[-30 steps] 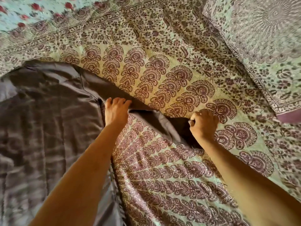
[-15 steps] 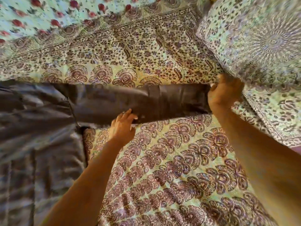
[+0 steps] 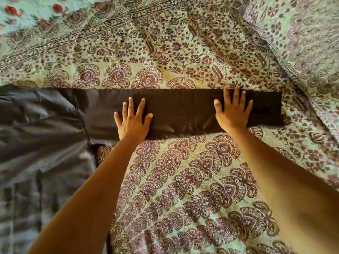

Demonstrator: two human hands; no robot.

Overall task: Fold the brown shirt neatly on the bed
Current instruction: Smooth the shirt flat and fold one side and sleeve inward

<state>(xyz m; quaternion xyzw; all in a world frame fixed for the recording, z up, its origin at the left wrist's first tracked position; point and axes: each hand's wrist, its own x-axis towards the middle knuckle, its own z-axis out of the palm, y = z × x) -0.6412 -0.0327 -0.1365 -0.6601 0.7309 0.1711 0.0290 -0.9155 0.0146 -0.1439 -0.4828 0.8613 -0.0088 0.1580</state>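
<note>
Brown shirt (image 3: 38, 147), smooth and faintly glossy, lies spread over the left side of the bed (image 3: 183, 189), whose pale green cover is printed with dark maroon fan-shaped motifs. Its long sleeve (image 3: 183, 110) now runs straight out to the right as a flat dark band. The cuff end is squared off near the patterned pillow (image 3: 302, 43) at the upper right.

A second ago that sleeve was slack and angled, bunched between two gripping hands. Half a second ago the right hand was pinching the cuff end and drawing it out toward the pillow, while the left hand's fingers touched the sleeve's near edge. Both grips have since been let go.

The left hand (image 3: 133, 123) lies palm down on the sleeve, fingers straight and fanned apart, holding nothing, its heel at the sleeve's near edge. The right hand (image 3: 232, 114) lies flat in the same way further along the sleeve, toward the cuff. Its fingers are spread wide, the tips reach the far edge, and it grips nothing. The body of the brown shirt is wrinkled and runs out of view at the left.
</note>
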